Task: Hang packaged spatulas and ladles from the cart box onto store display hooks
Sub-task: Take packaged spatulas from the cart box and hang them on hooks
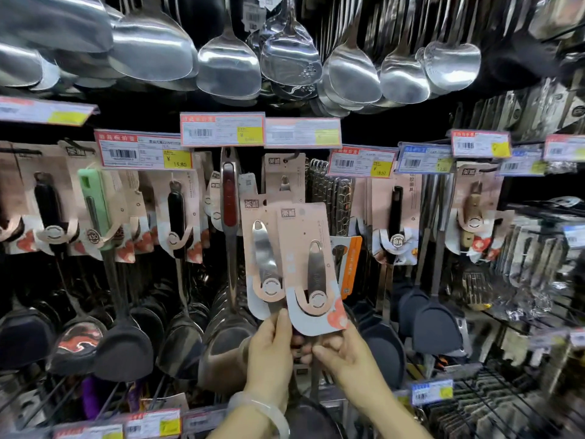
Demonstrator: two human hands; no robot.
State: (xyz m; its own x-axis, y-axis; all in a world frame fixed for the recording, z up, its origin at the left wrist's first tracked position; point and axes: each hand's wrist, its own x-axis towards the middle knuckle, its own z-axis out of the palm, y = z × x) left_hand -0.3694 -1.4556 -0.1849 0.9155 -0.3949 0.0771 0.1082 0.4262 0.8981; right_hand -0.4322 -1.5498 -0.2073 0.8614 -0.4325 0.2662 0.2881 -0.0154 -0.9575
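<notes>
Pale pink packaging cards (304,236) with silver handles (315,267), yellow-patched price tags (221,129), one green handle (95,201).

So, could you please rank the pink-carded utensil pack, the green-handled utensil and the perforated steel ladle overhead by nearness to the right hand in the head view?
1. Pink-carded utensil pack: just above the right hand, which holds its lower end.
2. Green-handled utensil: hanging far to the left.
3. Perforated steel ladle: top row, overhead.

Ahead we find a crowded hook wall: price tags (221,129) overhang the hooks, steel ladles (229,68) hang low above, carded spatulas (177,213) and a wire rack (329,191) flank our two carded utensils (294,264); dark gap beneath the tags.
</notes>
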